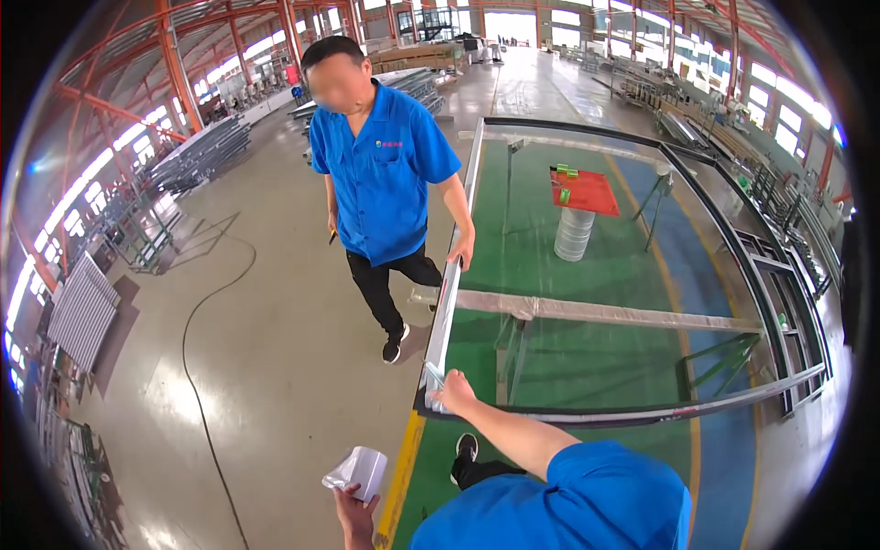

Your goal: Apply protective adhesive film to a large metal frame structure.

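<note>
My left hand (356, 515) holds a roll of whitish plastic film (365, 471) low over the floor, fingers curled around its lower end. Reaching forward, my right hand (455, 392) is closed at the near left corner of a large dark window frame (587, 417). A thin greyish piece sticks up beside its fingers; I cannot make out what it is. Shiny light film (444, 316) covers the frame's left bar. Across that bar stands a co-worker in a blue shirt (380, 174), one hand (462, 247) resting on the bar, the other hanging with a small object.
The frame lies on film-wrapped supports (605, 310) with green legs. Under it, a red board (585, 192) on a white drum (575, 235) bears green items. A black cable (194, 385) crosses the floor at left. Metal profiles (202, 156) are stacked further back.
</note>
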Motion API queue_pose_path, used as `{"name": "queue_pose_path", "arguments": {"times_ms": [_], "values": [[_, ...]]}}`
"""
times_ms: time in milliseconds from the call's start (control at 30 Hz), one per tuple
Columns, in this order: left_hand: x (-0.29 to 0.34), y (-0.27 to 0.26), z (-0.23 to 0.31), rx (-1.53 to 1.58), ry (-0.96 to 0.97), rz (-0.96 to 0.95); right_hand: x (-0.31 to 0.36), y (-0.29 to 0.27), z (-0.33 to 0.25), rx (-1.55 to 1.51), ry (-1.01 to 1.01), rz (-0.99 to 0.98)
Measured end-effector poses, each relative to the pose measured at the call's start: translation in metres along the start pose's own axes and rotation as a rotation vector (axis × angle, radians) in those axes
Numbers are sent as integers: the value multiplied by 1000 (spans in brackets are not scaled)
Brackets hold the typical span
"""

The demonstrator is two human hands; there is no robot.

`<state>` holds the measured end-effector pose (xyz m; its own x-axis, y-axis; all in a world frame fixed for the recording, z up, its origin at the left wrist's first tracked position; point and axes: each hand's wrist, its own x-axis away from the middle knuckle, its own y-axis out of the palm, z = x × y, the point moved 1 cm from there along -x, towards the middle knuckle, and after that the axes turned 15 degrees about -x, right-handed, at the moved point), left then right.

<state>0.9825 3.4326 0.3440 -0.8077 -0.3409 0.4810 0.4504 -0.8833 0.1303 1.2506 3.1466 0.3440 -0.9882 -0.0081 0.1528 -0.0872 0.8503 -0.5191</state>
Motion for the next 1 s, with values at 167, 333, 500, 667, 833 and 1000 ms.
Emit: {"name": "queue_pose_path", "arguments": {"times_ms": [167, 333, 500, 667, 833, 1000], "values": [[73, 16, 6, 191, 101, -79, 87, -36, -41, -41, -209, -188], [116, 46, 13, 273, 256, -257, 155, -46, -68, -471, -101, -568], [137, 84, 19, 279, 300, -275, 188, -70, -74, -574, 21, -635], [148, 142, 25, 208, 330, -271, 174, -112, -50, -595, -245, -580], [153, 227, 12, 178, 365, -332, 149, -169, 5, -642, -500, -573], [168, 309, -8, 126, 398, -312, 134, -246, 48, -608, -183, -747]]}}
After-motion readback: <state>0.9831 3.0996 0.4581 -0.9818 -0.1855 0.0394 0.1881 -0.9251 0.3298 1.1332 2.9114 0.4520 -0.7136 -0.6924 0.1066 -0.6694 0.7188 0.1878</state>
